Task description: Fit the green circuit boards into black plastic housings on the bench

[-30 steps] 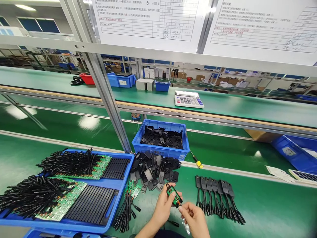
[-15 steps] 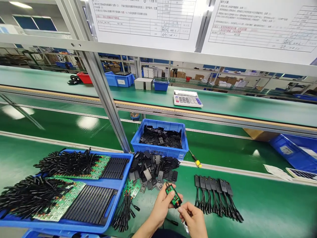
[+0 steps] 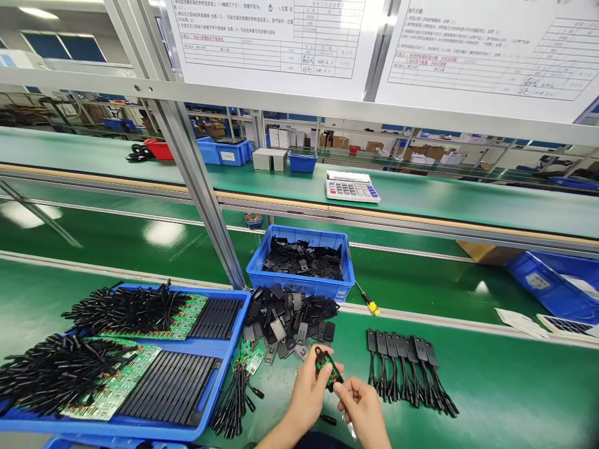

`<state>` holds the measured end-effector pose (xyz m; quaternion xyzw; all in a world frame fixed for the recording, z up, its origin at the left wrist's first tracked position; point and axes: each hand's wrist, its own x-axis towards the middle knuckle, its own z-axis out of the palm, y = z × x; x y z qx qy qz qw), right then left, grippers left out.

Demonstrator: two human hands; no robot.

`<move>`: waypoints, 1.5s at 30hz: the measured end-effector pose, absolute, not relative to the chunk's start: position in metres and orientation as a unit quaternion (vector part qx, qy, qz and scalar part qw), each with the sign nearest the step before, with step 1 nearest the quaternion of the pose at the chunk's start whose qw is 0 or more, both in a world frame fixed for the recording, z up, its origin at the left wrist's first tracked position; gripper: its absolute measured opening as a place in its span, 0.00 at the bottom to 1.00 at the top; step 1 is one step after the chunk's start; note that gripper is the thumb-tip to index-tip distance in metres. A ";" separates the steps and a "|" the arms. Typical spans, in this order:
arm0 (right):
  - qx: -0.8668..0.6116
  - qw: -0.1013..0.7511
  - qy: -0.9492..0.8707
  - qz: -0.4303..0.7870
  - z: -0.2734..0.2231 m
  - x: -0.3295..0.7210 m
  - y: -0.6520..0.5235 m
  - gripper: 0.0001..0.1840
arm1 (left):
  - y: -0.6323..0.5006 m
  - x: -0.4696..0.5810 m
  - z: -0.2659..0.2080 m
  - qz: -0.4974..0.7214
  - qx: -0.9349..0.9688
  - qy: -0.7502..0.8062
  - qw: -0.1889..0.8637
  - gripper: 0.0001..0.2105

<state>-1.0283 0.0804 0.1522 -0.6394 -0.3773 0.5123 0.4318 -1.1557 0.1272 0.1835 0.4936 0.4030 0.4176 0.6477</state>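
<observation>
My left hand (image 3: 309, 390) grips a small green circuit board seated in a black plastic shell (image 3: 327, 368), held above the green bench near its front edge. My right hand (image 3: 360, 405) pinches the lower end of the same piece, where its black cable leaves. A loose pile of black plastic shells (image 3: 290, 315) lies just behind my hands. To the right sits a neat row of finished black units with cables (image 3: 407, 368). A few green boards with cables (image 3: 243, 368) lie to the left of my hands.
A blue tray (image 3: 219, 368) at the left holds green boards with black cables and black slotted racks. A blue bin (image 3: 299, 284) of black shells stands behind the pile, beside a yellow-handled screwdriver (image 3: 367, 299). A calculator (image 3: 352, 186) rests on the shelf.
Both hands stay together on the board; the view has shifted slightly, and the fingers have moved a little around the piece.
</observation>
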 end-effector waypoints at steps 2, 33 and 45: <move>-0.634 0.431 -0.379 0.518 0.152 -1.029 0.081 0.29 | 0.130 -1.154 0.184 0.414 0.480 0.406 0.658 0.22; -0.621 0.436 -0.494 0.425 0.161 -1.031 0.082 0.40 | 0.135 -1.146 0.179 0.410 0.389 0.454 0.688 0.29; -0.585 0.359 -0.554 0.471 0.187 -1.019 0.073 0.31 | 0.136 -1.165 0.183 0.312 0.386 0.335 0.801 0.32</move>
